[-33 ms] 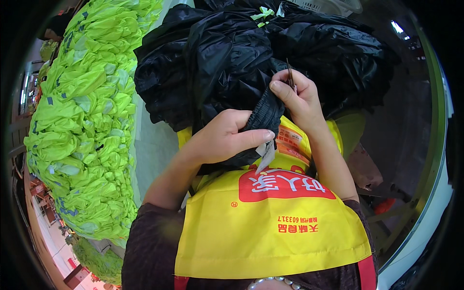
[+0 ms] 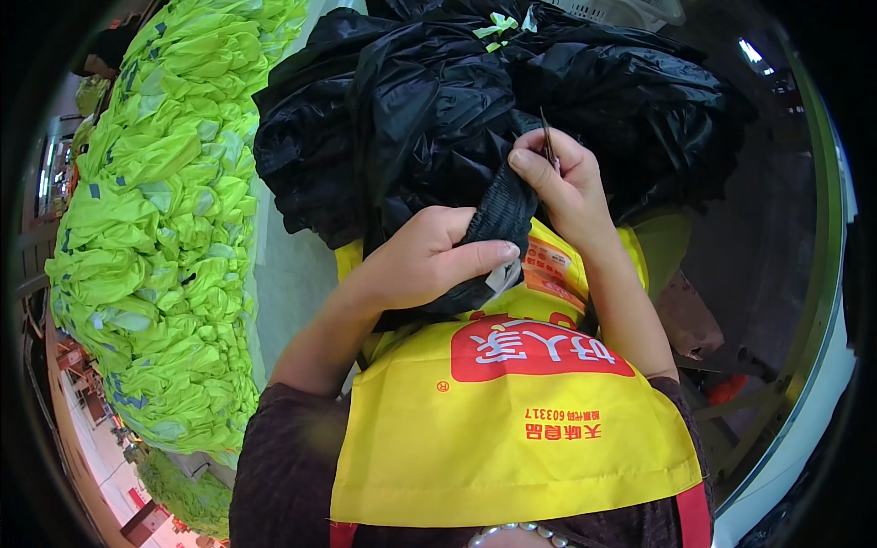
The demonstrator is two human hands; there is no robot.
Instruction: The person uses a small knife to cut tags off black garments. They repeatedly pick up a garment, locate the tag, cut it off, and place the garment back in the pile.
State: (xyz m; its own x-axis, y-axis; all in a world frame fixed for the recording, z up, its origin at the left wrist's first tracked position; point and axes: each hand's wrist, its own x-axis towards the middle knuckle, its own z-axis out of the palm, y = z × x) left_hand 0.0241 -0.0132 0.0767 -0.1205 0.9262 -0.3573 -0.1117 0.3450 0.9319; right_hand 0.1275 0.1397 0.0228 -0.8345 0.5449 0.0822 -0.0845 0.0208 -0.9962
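White tag shows less; both hands hold at the band

Nearest me, my yellow apron (image 2: 516, 475) spreads below my wrists. Above it, my left hand (image 2: 416, 260) is closed, thumb over curled fingers, on the gathered black band (image 2: 501, 210). The white tag (image 2: 501, 279) beneath that thumb has just changed: its long, loose tail hung toward the apron, and now only a short piece shows. I take that as a small adjustment at the band; my grip looks the same.

Slightly farther, my right hand (image 2: 571, 187) is nearly closed, thumb and forefinger pinching by the band's upper end, with a thin pointed tool (image 2: 546, 139) upright between the fingers. Whether that pinch has fabric in it, I cannot tell.

Beyond, the black cloth (image 2: 420, 100) bunches broadly, limiting forward movement. To my left, a strip of pale surface (image 2: 297, 283) gives that elbow some room, bounded along its left edge by the lime pile (image 2: 174, 219). Farthest, a white basket (image 2: 653, 11) stands behind the cloth.
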